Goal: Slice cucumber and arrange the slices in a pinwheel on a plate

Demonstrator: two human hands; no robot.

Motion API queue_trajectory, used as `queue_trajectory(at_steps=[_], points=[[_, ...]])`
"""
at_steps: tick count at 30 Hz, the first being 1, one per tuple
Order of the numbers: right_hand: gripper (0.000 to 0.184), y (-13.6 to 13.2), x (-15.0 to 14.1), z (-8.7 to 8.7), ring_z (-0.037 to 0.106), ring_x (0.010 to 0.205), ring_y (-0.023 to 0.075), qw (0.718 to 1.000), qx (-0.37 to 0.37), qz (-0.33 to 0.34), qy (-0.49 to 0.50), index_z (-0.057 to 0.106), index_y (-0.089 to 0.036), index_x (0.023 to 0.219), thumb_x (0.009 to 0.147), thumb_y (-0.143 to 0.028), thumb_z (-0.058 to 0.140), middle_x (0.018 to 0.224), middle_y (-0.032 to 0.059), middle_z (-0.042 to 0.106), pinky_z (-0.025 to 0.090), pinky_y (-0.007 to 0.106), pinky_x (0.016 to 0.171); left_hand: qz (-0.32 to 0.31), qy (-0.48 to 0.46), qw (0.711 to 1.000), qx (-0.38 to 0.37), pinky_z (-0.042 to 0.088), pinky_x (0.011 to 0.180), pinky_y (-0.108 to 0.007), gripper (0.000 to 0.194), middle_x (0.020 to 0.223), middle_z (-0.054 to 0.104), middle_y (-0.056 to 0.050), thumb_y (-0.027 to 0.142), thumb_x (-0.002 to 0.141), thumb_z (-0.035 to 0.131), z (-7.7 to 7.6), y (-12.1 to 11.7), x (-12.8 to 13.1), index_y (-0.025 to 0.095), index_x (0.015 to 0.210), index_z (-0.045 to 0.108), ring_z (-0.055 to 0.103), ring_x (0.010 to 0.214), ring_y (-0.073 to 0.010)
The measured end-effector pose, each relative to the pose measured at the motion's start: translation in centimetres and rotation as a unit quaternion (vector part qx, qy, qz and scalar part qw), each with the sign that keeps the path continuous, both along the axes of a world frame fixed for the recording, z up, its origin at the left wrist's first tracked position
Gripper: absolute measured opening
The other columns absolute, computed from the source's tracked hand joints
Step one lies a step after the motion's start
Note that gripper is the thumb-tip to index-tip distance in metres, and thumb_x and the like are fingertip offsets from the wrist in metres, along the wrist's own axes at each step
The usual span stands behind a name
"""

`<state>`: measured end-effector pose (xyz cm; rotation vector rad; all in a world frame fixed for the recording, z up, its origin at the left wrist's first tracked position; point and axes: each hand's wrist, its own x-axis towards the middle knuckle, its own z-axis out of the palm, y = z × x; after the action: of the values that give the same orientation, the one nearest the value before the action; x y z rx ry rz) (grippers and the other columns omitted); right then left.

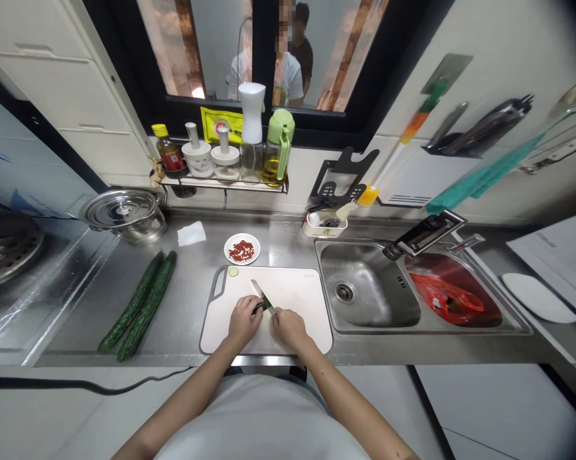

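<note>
On the white cutting board (292, 287), my right hand (290, 329) is closed around the handle of a small knife (256, 286), whose blade points away to the upper left. My left hand (245, 317) holds a short dark green piece of cucumber (259, 307) down on the board, its fingers partly hiding the piece. The blade lies against or just beside this piece; I cannot tell how deep it is. A round pale cucumber slice (233, 272) lies at the board's upper left corner. Two long whole cucumbers (146, 306) rest side by side on the counter to the left.
Behind the board stands a white plate (242, 260) of small red pieces. A double sink (374, 326) with a red plastic bag (448, 300) adjoins on the right. A lidded steel pot (141, 223) and a white tissue (192, 234) are at the back left. A condiment rack (230, 186) hangs above.
</note>
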<state>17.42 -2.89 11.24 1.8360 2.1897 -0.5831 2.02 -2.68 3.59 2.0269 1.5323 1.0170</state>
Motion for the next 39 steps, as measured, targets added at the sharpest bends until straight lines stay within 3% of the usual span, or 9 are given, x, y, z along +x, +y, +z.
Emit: queue_trajectory(at_steps=[9, 14, 19, 22, 27, 30, 32, 35, 39], points=[[0.030, -0.3, 1.4, 1.1, 0.065, 0.086, 0.0212, 0.998, 0.013, -0.006, -0.061, 0.056, -0.019, 0.109, 0.091, -0.014, 0.033, 0.088, 0.0114, 0.068, 0.040, 0.028, 0.068, 0.121, -0.048, 0.991, 0.006, 0.044, 0.089, -0.042, 0.021, 0.101, 0.057, -0.008, 0.030, 0.088, 0.048, 0.2, -0.2, 0.1, 0.020, 0.106, 0.051, 0.052, 0.098, -0.0229], [0.030, -0.3, 2.0, 1.0, 0.063, 0.088, 0.0195, 0.996, 0.039, -0.009, -0.075, 0.054, -0.022, 0.113, 0.091, -0.013, 0.035, 0.090, 0.0094, 0.066, 0.037, 0.028, 0.071, 0.180, -0.062, 0.981, 0.029, 0.041, 0.091, -0.043, 0.024, 0.103, 0.054, -0.009, 0.034, 0.090, 0.044, 1.7, 0.4, -0.3, 0.021, 0.109, 0.051, 0.051, 0.101, -0.0238], [0.030, -0.5, 2.3, 0.9, 0.062, 0.086, 0.0190, 0.996, 0.042, -0.001, -0.081, 0.053, -0.023, 0.114, 0.092, -0.015, 0.035, 0.091, 0.0091, 0.065, 0.036, 0.028, 0.070, 0.123, 0.009, 0.992, 0.004, 0.040, 0.091, -0.043, 0.020, 0.102, 0.058, -0.006, 0.035, 0.088, 0.048, 4.3, 2.4, -0.7, 0.024, 0.100, 0.060, 0.053, 0.100, -0.0246], [0.030, -0.7, 2.3, 0.8, 0.062, 0.086, 0.0191, 0.996, 0.038, 0.001, -0.084, 0.053, -0.022, 0.114, 0.092, -0.014, 0.035, 0.091, 0.0092, 0.065, 0.035, 0.028, 0.070, 0.117, 0.061, 0.991, -0.030, 0.038, 0.092, -0.045, 0.025, 0.105, 0.061, -0.006, 0.037, 0.088, 0.047, 5.7, 4.2, -0.4, 0.026, 0.106, 0.061, 0.054, 0.102, -0.0258], [0.031, -1.1, 2.3, 0.8, 0.062, 0.087, 0.0189, 0.996, 0.031, 0.007, -0.079, 0.054, -0.023, 0.113, 0.093, -0.016, 0.033, 0.092, 0.0087, 0.066, 0.035, 0.028, 0.071, 0.007, 0.212, 0.963, -0.165, 0.040, 0.087, -0.044, 0.022, 0.093, 0.068, -0.009, 0.036, 0.083, 0.053, 7.2, 7.4, 1.2, 0.020, 0.089, 0.068, 0.059, 0.093, -0.0265], [0.030, -1.5, 2.3, 1.0, 0.062, 0.087, 0.0187, 0.997, 0.019, -0.002, -0.078, 0.054, -0.023, 0.113, 0.093, -0.017, 0.032, 0.091, 0.0078, 0.066, 0.035, 0.027, 0.070, -0.085, 0.302, 0.914, -0.256, 0.042, 0.087, -0.044, 0.023, 0.100, 0.068, -0.010, 0.035, 0.073, 0.064, 7.6, 8.8, 2.8, 0.022, 0.092, 0.068, 0.060, 0.098, -0.0280], [0.030, -1.7, 2.4, 1.3, 0.063, 0.087, 0.0192, 0.997, 0.014, -0.007, -0.079, 0.055, -0.023, 0.113, 0.094, -0.019, 0.032, 0.091, 0.0074, 0.066, 0.035, 0.027, 0.070, -0.113, 0.322, 0.898, -0.278, 0.044, 0.084, -0.043, 0.029, 0.100, 0.068, -0.011, 0.029, 0.062, 0.073, 7.7, 9.4, 3.9, 0.022, 0.091, 0.068, 0.061, 0.098, -0.0290], [0.029, -2.0, 2.4, 1.5, 0.063, 0.087, 0.0193, 0.997, 0.011, -0.013, -0.079, 0.056, -0.023, 0.111, 0.095, -0.021, 0.031, 0.091, 0.0077, 0.066, 0.035, 0.027, 0.070, -0.139, 0.337, 0.887, -0.283, 0.047, 0.081, -0.039, 0.034, 0.099, 0.068, -0.013, 0.016, 0.051, 0.077, 7.5, 9.6, 5.2, 0.019, 0.084, 0.068, 0.062, 0.097, -0.0299], [0.029, -2.2, 2.5, 1.8, 0.063, 0.087, 0.0188, 0.997, 0.003, -0.022, -0.080, 0.056, -0.024, 0.111, 0.094, -0.019, 0.032, 0.093, 0.0079, 0.067, 0.034, 0.027, 0.069, -0.158, 0.338, 0.886, -0.273, 0.046, 0.084, -0.038, 0.024, 0.096, 0.068, -0.014, 0.009, 0.056, 0.072, 6.9, 9.5, 5.9, 0.016, 0.078, 0.067, 0.062, 0.098, -0.0282]])
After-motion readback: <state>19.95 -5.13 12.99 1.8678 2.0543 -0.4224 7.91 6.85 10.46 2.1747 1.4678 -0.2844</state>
